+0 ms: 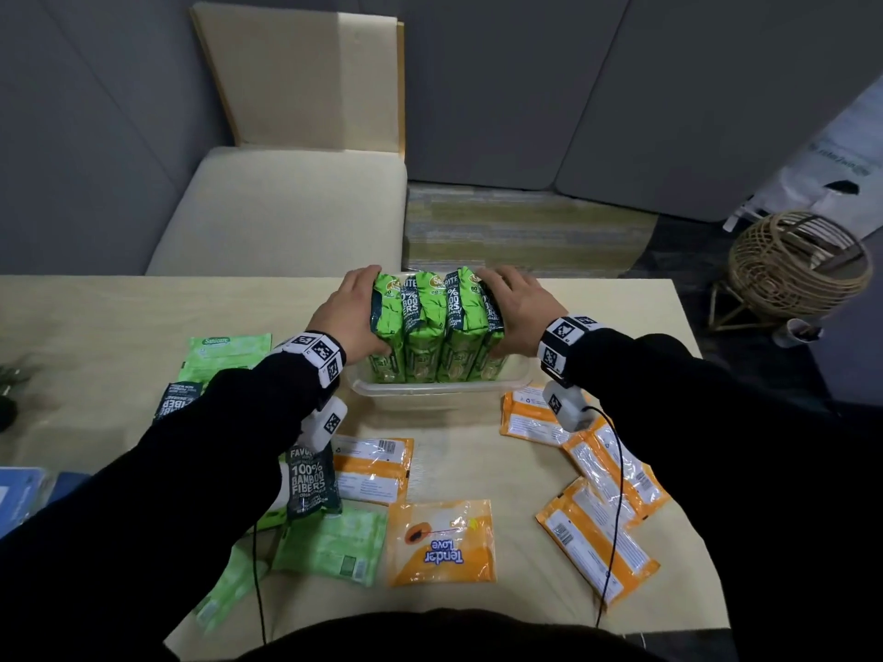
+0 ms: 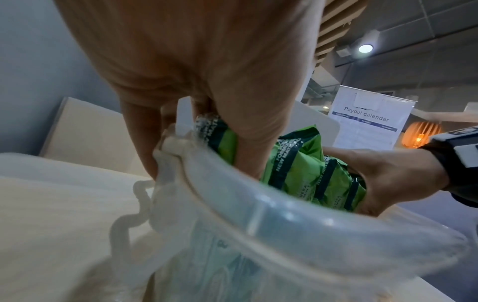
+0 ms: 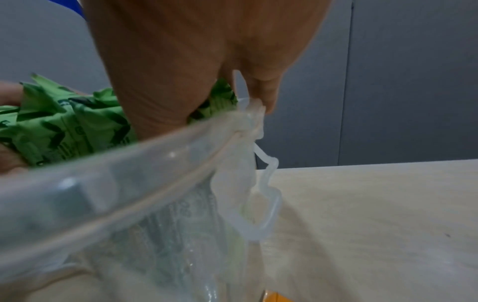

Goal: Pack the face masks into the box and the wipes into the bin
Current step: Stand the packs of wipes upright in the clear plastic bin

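Note:
Several green wipes packs (image 1: 432,327) stand on edge side by side in a clear plastic bin (image 1: 439,388) at the table's far middle. My left hand (image 1: 351,310) grips the left end of the row, fingers over the top and thumb low at the near side. My right hand (image 1: 521,308) grips the right end the same way. In the left wrist view, my left hand (image 2: 207,71) reaches inside the bin's rim (image 2: 284,214) against the packs (image 2: 294,163). In the right wrist view, my right hand (image 3: 194,61) presses the packs (image 3: 64,126) behind the rim (image 3: 129,163).
Loose on the table lie a dark bamboo wipes pack (image 1: 310,484), pale green packs (image 1: 229,355) (image 1: 334,547) and several orange sachets (image 1: 442,542) (image 1: 597,537). Something blue (image 1: 24,494) sits at the left edge. A cream chair (image 1: 286,207) stands beyond the table.

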`<state>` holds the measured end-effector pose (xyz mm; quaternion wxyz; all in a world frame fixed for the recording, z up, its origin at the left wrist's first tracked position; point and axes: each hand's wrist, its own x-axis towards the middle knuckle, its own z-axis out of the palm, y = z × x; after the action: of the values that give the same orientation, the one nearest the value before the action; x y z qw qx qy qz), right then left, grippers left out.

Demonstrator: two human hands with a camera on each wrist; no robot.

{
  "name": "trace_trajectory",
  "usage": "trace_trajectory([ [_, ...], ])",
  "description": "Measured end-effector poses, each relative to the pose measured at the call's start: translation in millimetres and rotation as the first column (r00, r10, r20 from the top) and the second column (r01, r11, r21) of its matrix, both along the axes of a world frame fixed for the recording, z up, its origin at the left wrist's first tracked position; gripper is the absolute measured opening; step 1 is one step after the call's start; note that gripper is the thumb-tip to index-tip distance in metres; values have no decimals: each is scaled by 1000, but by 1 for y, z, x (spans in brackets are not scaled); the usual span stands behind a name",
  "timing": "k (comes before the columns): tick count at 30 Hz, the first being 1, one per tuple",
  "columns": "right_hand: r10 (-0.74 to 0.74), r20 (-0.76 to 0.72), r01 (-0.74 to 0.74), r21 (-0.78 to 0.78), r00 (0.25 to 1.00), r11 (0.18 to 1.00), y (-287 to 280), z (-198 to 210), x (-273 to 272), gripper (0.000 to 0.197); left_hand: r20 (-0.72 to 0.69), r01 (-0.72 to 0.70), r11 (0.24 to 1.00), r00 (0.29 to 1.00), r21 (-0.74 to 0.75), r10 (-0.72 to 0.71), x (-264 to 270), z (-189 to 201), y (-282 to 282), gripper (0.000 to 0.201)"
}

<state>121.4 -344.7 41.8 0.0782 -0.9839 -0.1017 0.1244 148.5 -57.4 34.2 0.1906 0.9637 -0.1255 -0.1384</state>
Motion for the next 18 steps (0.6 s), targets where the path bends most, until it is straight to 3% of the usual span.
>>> trace_trajectory([
  [8, -4, -69, 2, -28, 998, 1000, 3, 5, -4, 151, -77, 54, 997, 996, 60, -50, -16, -7, 3, 159],
  [12, -106, -56, 112, 123, 993, 986, 14, 22, -5, 145, -145, 53, 997, 988, -58, -61, -15, 3, 15, 156],
  [15, -84, 96, 58, 245, 992, 968, 48, 44, -19, 119, -133, -36, 971, 991, -236, 5, -23, 19, 37, 126],
  [18, -39, 200, -72, 520, 979, 851, 97, 62, -43, 67, -177, -267, 863, 962, -429, 210, -36, 24, 73, 80],
])
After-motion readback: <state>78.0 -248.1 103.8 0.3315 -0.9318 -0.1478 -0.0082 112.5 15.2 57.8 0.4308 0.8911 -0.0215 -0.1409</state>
